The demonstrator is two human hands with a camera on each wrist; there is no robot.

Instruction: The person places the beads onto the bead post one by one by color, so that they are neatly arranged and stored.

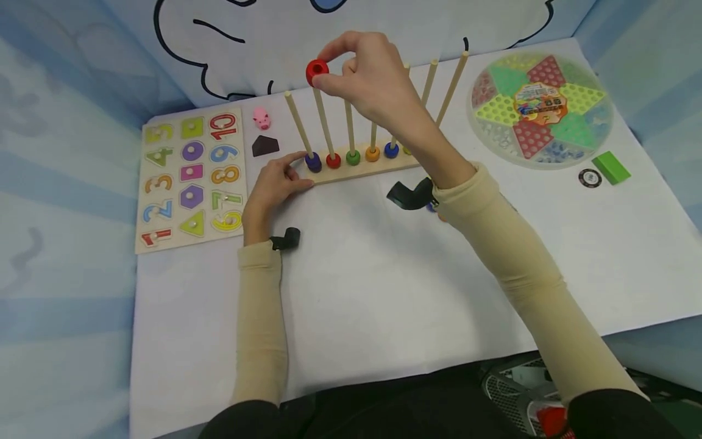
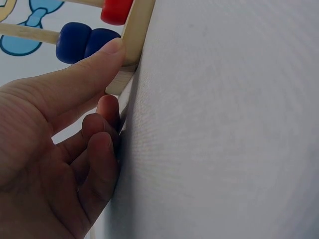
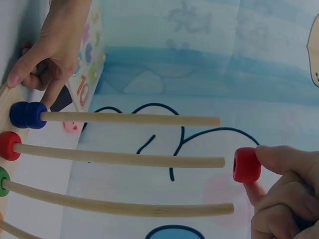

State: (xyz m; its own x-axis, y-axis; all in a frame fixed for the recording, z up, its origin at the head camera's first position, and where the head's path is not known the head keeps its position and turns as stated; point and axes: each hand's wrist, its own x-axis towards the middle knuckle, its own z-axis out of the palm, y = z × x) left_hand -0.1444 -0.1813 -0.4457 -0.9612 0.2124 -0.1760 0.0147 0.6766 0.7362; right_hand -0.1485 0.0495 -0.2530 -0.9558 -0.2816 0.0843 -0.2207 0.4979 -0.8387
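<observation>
My right hand [image 1: 378, 79] pinches a red bead [image 3: 246, 165] between thumb and finger. In the right wrist view the bead is just off the tip of the second wooden peg [image 3: 124, 155], its hole facing the peg. At the left end of the wooden peg base [image 1: 351, 171], my left hand [image 1: 274, 186] grips the end of the board between thumb and fingers. Its thumb lies beside two stacked blue beads [image 2: 84, 42] on the first peg. One red bead [image 1: 333, 161] sits at the bottom of the second peg, and a green bead [image 1: 353, 158] on the third.
Left of the base lie a number puzzle board [image 1: 192, 177], a pink pig figure [image 1: 262, 118] and a dark block [image 1: 265, 146]. To the right are a round Chinese checkers board [image 1: 540, 110], a green block [image 1: 611, 167] and a black-and-white chip [image 1: 590, 178]. Loose beads [image 1: 432, 207] lie partly behind the right wrist.
</observation>
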